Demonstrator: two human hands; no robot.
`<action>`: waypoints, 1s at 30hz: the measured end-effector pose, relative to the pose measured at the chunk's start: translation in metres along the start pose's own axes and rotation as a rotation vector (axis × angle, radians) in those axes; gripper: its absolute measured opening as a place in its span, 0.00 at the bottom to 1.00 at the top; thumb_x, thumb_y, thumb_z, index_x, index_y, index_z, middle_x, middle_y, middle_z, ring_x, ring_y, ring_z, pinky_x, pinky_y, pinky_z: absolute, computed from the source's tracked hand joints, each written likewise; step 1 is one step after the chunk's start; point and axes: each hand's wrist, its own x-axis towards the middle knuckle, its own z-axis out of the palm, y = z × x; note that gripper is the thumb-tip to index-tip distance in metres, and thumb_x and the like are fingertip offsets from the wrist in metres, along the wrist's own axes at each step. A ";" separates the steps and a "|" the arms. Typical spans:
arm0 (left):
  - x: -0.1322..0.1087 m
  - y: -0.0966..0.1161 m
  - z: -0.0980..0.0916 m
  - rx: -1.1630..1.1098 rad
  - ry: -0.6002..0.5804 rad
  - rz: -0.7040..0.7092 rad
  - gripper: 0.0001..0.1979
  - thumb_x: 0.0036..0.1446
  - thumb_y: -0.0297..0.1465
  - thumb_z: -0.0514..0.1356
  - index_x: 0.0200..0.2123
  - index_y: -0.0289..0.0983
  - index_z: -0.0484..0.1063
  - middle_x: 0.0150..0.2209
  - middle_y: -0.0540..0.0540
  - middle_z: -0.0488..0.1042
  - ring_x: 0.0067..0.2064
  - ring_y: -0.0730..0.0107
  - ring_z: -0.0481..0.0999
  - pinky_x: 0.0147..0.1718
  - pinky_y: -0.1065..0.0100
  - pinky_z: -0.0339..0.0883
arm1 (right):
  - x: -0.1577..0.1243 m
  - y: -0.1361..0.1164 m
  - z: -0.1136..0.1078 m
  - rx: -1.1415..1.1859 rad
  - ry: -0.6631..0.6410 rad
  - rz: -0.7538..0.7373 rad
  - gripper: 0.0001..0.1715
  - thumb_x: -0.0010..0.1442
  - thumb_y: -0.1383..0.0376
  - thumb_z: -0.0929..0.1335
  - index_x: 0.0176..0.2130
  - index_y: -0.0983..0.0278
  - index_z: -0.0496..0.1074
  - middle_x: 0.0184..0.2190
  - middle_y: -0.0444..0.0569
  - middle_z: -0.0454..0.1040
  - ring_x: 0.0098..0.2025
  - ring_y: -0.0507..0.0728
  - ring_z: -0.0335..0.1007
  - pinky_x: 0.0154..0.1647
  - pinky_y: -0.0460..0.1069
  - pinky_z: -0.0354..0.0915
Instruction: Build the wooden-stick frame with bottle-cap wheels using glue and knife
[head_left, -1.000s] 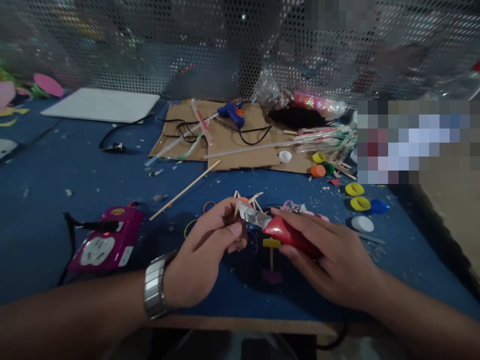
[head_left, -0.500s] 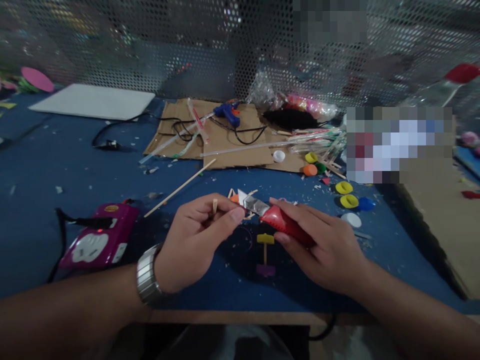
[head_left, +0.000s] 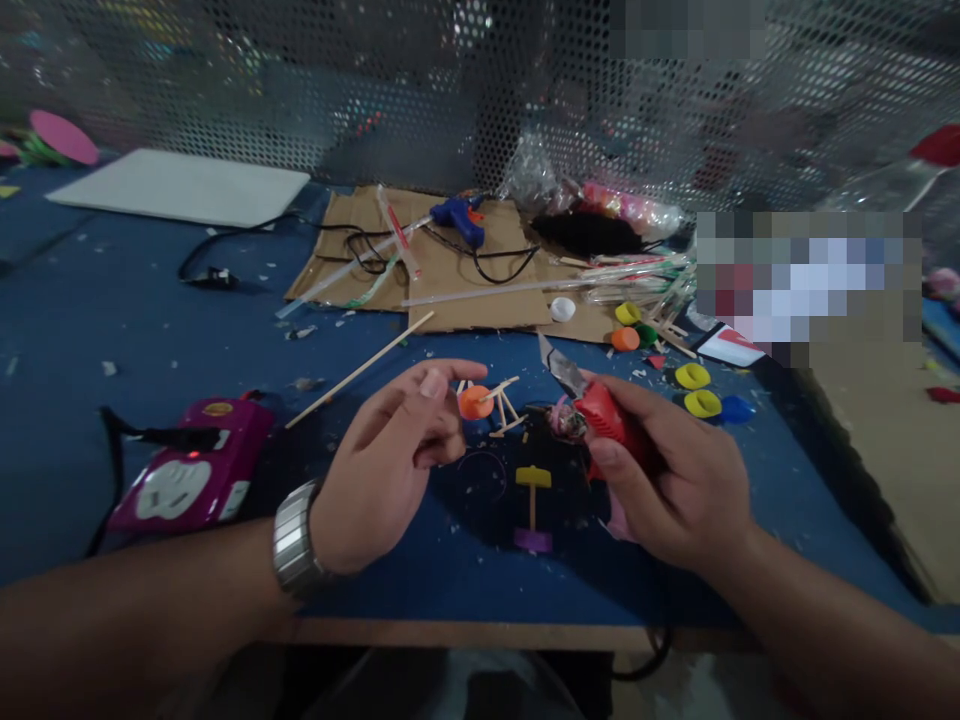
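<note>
My right hand point(head_left: 675, 470) grips a red utility knife point(head_left: 611, 420), its metal blade out and pointing up and left. To its left is my left hand point(head_left: 390, 450), wearing a silver watch point(head_left: 295, 540). Its thumb lies against the index finger, which stretches right, and the other fingers curl in. Whatever may be in that pinch is hidden. Just past those fingertips sits an orange bottle cap point(head_left: 476, 402) among thin wooden sticks point(head_left: 506, 408). Between and below the hands lies a wooden stick piece point(head_left: 532, 508) joining a yellow cap point(head_left: 533, 477) and a purple cap point(head_left: 533, 541).
A magenta device point(head_left: 195, 465) with a black cable lies at left, near a long wooden stick point(head_left: 360, 370). A blue glue gun point(head_left: 459, 220) rests on cardboard point(head_left: 480, 315) at the back. Yellow caps point(head_left: 691, 376) and a cardboard sheet point(head_left: 870, 420) are at right.
The knife blade has moved right, away from my left fingers, and tilted more upright. The stick end seen in my left hand before no longer shows. The orange cap is more exposed.
</note>
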 end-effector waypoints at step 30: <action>-0.017 0.002 0.002 0.474 -0.297 0.081 0.11 0.71 0.33 0.59 0.32 0.39 0.70 0.30 0.51 0.68 0.31 0.71 0.65 0.33 0.69 0.64 | -0.006 0.000 0.006 -0.122 -0.145 -0.179 0.24 0.76 0.59 0.68 0.66 0.65 0.73 0.52 0.59 0.88 0.49 0.63 0.89 0.41 0.54 0.84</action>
